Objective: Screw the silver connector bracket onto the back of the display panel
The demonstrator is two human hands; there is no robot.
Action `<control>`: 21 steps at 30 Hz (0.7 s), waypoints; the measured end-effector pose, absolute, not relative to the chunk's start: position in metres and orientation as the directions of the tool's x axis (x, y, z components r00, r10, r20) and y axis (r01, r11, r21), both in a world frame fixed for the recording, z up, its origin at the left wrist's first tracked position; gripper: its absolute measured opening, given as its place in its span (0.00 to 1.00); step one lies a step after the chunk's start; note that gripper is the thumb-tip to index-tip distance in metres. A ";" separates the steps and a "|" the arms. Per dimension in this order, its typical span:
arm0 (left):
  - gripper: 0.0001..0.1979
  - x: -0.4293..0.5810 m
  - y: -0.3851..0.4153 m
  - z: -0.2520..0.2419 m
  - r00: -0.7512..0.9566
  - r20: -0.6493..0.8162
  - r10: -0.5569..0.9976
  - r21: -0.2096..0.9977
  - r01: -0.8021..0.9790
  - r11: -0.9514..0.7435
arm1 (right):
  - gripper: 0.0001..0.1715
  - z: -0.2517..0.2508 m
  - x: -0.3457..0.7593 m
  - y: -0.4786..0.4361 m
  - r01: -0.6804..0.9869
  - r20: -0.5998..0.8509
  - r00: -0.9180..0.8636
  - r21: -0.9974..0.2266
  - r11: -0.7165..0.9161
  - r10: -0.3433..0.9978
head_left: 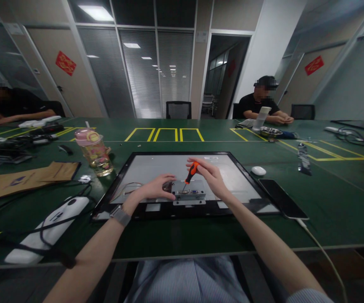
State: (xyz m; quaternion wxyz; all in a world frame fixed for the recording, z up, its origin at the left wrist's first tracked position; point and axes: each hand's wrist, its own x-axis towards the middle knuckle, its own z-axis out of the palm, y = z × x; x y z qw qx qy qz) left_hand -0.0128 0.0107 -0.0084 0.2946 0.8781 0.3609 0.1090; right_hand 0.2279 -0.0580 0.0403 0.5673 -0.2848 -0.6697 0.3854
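A black-framed display panel [229, 168] lies flat on the table in front of me, its pale back facing up. Near its front edge sits a metal bracket [197, 196] with ports along its face. My left hand [156, 187] grips the bracket's left end, thumb in front and fingers behind. An orange-and-black screwdriver [192, 172] is held in my right hand [212, 174], tilted, its tip down at the bracket's port side. Whether the tip sits in a screw is too small to tell. Thin wires [128, 187] lie on the panel left of my left hand.
To the left are a pink-lidded bottle [95, 151], a brown paper bag [30, 179] and a white power strip [49, 231] with black cables. A phone [281, 198] on a cable and a white case [258, 171] lie right. Two people sit across the table [175, 235].
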 end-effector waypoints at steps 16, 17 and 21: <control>0.41 -0.013 0.011 -0.009 0.712 -0.021 0.702 0.607 0.567 -0.557 | 0.20 0.039 0.228 -0.057 -0.128 0.527 -0.254 -0.850 0.512 0.811; 0.41 -0.013 0.011 -0.009 0.711 -0.024 0.702 0.611 0.567 -0.553 | 0.20 0.038 0.227 -0.057 -0.109 0.531 -0.240 -0.847 0.521 0.813; 0.41 -0.012 0.009 -0.007 0.707 -0.032 0.706 0.621 0.568 -0.540 | 0.15 0.036 0.228 -0.054 0.036 0.571 -0.121 -0.815 0.578 0.812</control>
